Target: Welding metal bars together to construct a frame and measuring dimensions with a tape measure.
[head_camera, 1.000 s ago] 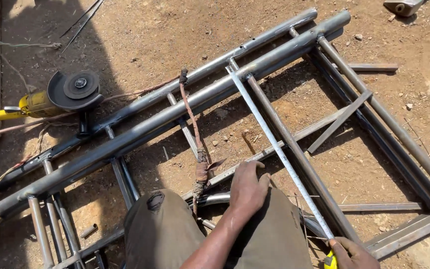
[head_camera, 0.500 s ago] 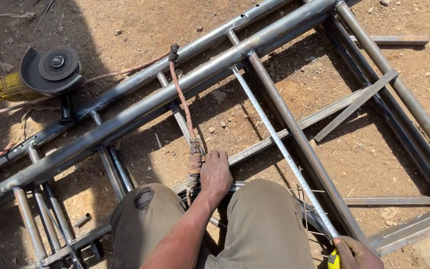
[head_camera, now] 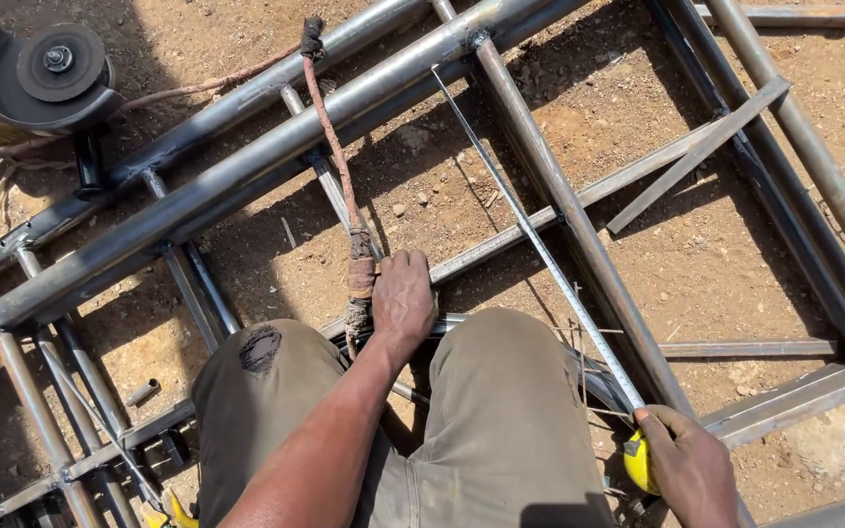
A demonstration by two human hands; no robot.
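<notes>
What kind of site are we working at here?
Likely an outdoor metal fabrication yard: a welded steel tube frame lies on bare dirt ground, an angle grinder sits beside it, and the right hand stretches a tape measure.

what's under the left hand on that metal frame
The left hand rests on a steel bar of the frame, beside a frayed reddish cable. Its palm covers the bar there, so what lies beneath is hidden.

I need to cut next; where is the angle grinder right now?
In the head view, the angle grinder lies on the dirt at the top left, beyond the long steel pipe, far from both hands.
</notes>
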